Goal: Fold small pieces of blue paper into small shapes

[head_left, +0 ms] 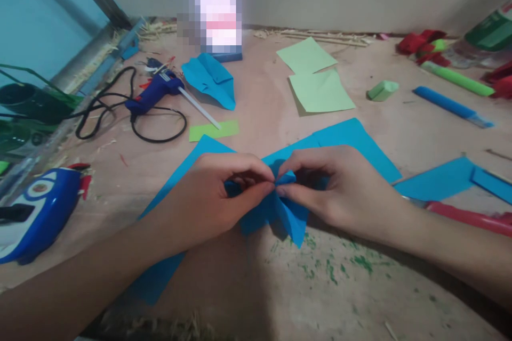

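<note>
Both hands meet at the middle of the view over the work surface. My left hand (224, 192) pinches a small piece of blue paper (294, 218) between thumb and forefinger. From the other side, my right hand (332, 181) pinches the same piece, its fingertips close to the left ones. The paper is creased, with a folded bit standing up between the fingertips and a pointed flap hanging below. Larger flat blue sheets (356, 141) lie under and behind the hands, partly hidden by them.
A blue glue gun (156, 90) with a black cord lies back left, near a folded blue paper (210, 80). Pale green squares (322, 90) lie at the back. A blue-white tape dispenser (48, 208) stands left; a red-handled tool (460, 216) lies right, partly behind my forearm.
</note>
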The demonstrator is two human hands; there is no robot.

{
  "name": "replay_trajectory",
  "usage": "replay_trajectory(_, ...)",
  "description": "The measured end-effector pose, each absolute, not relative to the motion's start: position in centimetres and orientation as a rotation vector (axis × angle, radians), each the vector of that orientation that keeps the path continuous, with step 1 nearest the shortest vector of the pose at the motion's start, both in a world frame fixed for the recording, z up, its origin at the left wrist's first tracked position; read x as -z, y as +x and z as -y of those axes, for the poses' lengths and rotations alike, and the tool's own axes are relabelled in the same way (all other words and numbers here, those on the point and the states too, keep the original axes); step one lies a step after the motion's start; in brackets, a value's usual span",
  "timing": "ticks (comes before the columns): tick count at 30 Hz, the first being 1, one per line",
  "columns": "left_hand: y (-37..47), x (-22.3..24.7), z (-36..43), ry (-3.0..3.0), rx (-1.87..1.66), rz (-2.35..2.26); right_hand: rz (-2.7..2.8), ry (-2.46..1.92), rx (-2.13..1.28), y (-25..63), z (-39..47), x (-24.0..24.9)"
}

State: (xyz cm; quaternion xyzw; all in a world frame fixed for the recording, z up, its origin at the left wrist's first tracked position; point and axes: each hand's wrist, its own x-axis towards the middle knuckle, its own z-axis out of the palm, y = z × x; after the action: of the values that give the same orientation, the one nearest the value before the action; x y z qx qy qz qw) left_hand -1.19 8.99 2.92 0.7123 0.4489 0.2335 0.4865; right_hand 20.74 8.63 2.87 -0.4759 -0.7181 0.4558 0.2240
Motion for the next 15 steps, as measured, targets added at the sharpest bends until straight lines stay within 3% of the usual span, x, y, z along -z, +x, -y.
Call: replay_trajectory(15, -1.39, -2.47, -9.36, 1.509, -0.609, -1.086, 1.875, -1.381, -1.202, 20.65, -8.60, -3.10)
